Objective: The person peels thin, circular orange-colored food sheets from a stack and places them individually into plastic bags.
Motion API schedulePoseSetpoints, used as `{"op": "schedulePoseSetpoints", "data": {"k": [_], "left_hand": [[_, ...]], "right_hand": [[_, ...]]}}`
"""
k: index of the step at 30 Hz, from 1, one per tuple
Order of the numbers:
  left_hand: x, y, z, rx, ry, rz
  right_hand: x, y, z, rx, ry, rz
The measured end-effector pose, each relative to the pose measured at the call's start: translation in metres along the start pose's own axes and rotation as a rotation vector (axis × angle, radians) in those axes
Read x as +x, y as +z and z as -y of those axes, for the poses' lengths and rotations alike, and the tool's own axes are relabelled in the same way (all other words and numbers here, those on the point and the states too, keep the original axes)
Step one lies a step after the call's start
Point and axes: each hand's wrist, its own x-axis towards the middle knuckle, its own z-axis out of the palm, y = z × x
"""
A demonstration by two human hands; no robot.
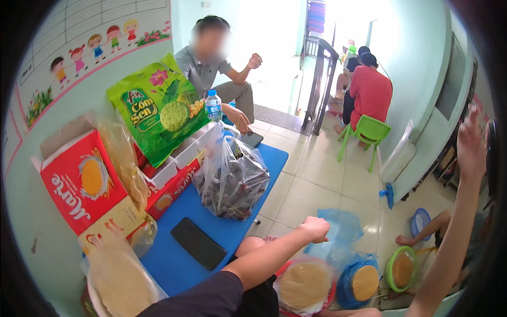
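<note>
My left hand reaches out past the table's side with its fingers curled. Right beside it is a thin, translucent blue plastic bag, partly blurred; whether my fingers grip it is not clear. Below that hand, round tan sheets lie stacked on plastic over a red basin. Another round tan stack rests on blue plastic beside it. My right hand is raised at the right rim, fingers bent, close to a dark curved object; its grip is blurred.
A blue table bears a black phone, a clear bag of dark fruit, red biscuit boxes and a green snack packet. A person sits behind it. Others sit farther off, one on a green chair. A green basin stands right.
</note>
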Motion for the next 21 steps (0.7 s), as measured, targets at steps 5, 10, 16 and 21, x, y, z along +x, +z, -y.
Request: {"op": "schedulePoseSetpoints", "data": {"k": [5, 10, 16, 21], "left_hand": [[0.0, -0.003, -0.008, -0.002, 0.014, -0.007], [0.002, 0.004, -0.006, 0.011, -0.015, 0.03], [0.004, 0.01, -0.005, -0.004, 0.025, 0.019], [-0.002, 0.01, 0.001, 0.006, 0.016, 0.043]], "right_hand": [[-0.075, 0.021, -0.045, -0.024, 0.102, -0.086], [-0.198, -0.017, -0.151, -0.303, 0.579, -0.715], [-0.356, -0.054, -0.215, -0.401, 0.987, -0.813], [-0.362, -0.055, -0.215, -0.503, 0.912, -0.646]]}}
